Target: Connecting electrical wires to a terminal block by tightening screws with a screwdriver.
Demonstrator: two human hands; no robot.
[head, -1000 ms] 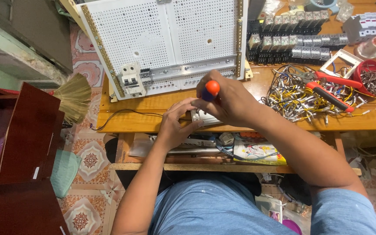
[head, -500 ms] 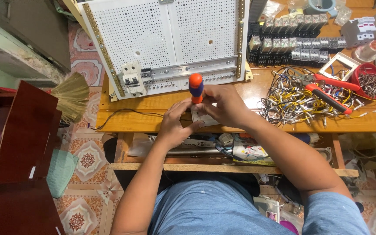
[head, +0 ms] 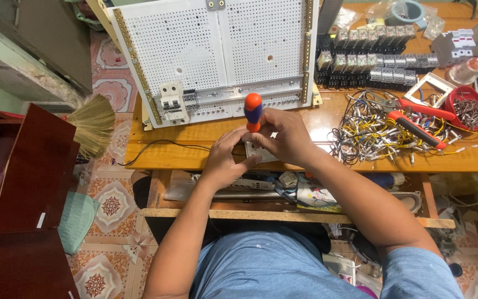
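My right hand (head: 283,135) grips a screwdriver (head: 253,111) with an orange and blue handle, held upright over a small pale rectangular part (head: 261,153) on the wooden bench (head: 161,155). My left hand (head: 225,158) holds that part from the left side, fingers curled around it. The screwdriver's tip is hidden between my hands. Just beyond stands a white perforated mounting panel (head: 217,50) with a white circuit breaker (head: 171,102) on its lower rail.
A tangle of short wires (head: 372,133) lies to the right, with red-handled pliers (head: 416,119), a red bowl of small parts (head: 468,108) and rows of dark relays (head: 377,61). A broom (head: 92,124) and a dark red cabinet (head: 29,171) stand at left.
My right hand slid from covering the screwdriver's top down to the shaft, so the handle now stands exposed and upright. Both hands stay on the small part.
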